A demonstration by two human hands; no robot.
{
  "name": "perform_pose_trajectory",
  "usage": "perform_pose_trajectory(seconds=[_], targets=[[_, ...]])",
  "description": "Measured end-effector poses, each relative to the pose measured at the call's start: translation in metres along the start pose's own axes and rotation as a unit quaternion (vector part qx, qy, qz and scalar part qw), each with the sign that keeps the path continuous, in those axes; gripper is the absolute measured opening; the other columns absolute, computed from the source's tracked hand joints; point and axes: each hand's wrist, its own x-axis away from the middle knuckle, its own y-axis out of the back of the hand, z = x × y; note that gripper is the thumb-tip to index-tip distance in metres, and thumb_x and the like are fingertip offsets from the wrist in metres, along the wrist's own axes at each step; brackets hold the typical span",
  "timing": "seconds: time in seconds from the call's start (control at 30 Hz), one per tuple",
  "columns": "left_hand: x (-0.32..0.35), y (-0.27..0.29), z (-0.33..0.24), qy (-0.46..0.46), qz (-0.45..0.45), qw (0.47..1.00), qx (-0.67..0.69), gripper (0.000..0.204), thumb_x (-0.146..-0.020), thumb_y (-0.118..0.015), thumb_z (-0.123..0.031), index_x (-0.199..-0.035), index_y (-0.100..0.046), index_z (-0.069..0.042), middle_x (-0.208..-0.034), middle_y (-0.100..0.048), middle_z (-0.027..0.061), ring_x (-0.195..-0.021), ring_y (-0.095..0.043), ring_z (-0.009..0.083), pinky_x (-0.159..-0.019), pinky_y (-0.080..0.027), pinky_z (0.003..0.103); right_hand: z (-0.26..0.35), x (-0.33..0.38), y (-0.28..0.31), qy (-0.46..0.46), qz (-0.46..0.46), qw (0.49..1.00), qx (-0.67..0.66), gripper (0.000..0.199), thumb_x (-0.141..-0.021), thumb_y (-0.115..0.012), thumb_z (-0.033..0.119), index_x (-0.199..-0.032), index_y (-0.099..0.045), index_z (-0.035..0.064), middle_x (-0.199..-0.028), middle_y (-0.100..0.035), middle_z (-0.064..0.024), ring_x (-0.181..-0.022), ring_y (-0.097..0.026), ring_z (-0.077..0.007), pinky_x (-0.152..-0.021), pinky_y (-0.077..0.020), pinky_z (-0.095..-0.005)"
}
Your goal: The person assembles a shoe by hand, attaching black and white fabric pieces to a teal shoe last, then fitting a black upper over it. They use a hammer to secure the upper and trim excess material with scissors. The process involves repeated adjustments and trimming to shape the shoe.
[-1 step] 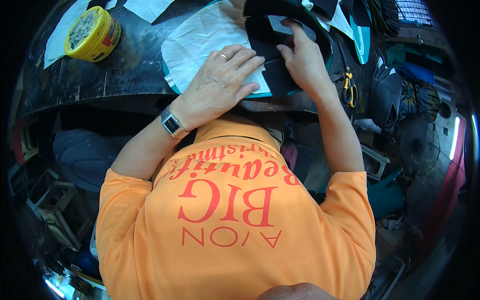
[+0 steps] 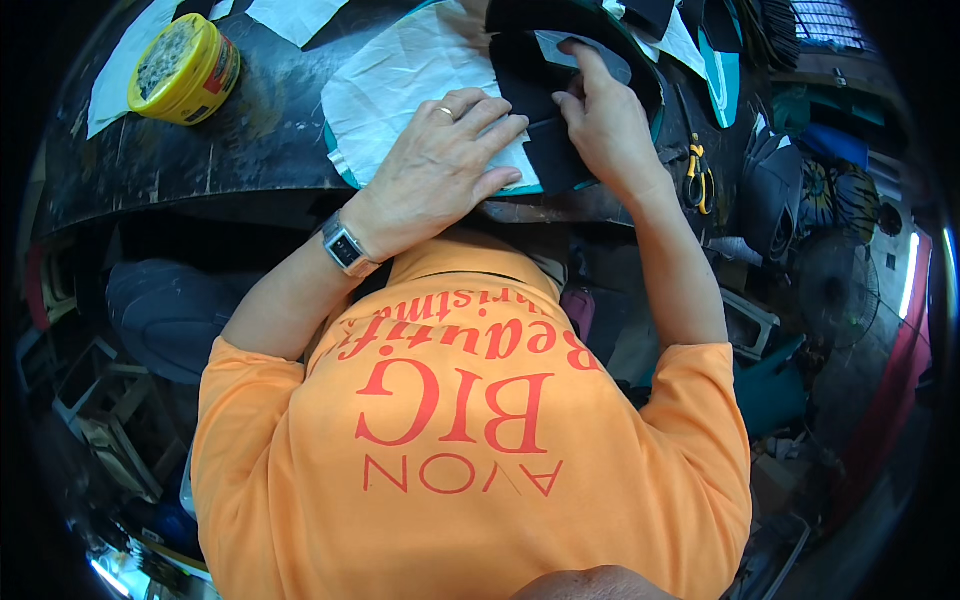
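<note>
My left hand (image 2: pixel 445 155) lies open and flat, its fingers over the edge where a white cloth piece (image 2: pixel 395 75) meets a black fabric panel (image 2: pixel 553 155). Teal material shows along the rim beneath both. My right hand (image 2: pixel 610 125) rests on the panel's right part with the index finger stretched and the thumb apart from it. Its other fingers are partly hidden. Around its fingertips a raised black band (image 2: pixel 560 17) curves, with a pale patch (image 2: pixel 612 62) inside the curve.
A yellow tub (image 2: pixel 190 75) of greyish stuff stands at the left on the dark worktable (image 2: pixel 270 140). Yellow-handled scissors (image 2: pixel 698 180) lie right of my right hand. More white and teal pieces (image 2: pixel 722 80) lie at the far right. A fan (image 2: pixel 838 285) stands beyond the table.
</note>
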Motion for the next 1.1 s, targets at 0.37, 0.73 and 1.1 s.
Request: perform_pose_trajectory(seconds=[0.37,0.73,1.1], targets=[[-0.010,0.016,-0.013,0.003,0.116,0.990,-0.085,0.061,-0.086,-0.069,-0.044,-0.132,-0.057,-0.007,-0.131,-0.054,0.0149,-0.125,-0.047,0.0303,-0.100,-0.038,0.042,0.015,0.037,0.052,0.286,-0.099,0.953,-0.015,0.043,-0.083,-0.073,0.008,-0.124,-0.061,0.0074,-0.097,-0.068,-0.0149,-0.094,-0.065,-0.0296,-0.094,-0.0466,-0.0439],[-0.064,0.136,0.028,0.153,0.097,0.822,0.539,0.031,-0.098,-0.063,-0.028,-0.107,-0.067,0.001,-0.093,-0.071,0.0029,-0.084,-0.067,0.0075,-0.075,-0.054,0.021,-0.021,0.063,0.105,0.235,-0.269,0.932,0.059,0.048,-0.077,-0.061,-0.007,-0.121,-0.067,0.0110,-0.120,-0.068,-0.0071,-0.128,-0.051,-0.0290,-0.108,-0.0392,-0.0406],[-0.056,0.065,0.071,0.310,0.089,0.638,0.699,0.032,-0.094,-0.067,-0.022,-0.116,-0.062,0.001,-0.102,-0.071,0.0097,-0.083,-0.072,0.0134,-0.073,-0.059,0.024,-0.045,0.079,0.065,0.137,-0.196,0.967,0.083,0.034,-0.082,-0.069,0.004,-0.116,-0.065,0.0077,-0.115,-0.066,-0.0128,-0.114,-0.059,-0.0322,-0.098,-0.0463,-0.0432]])
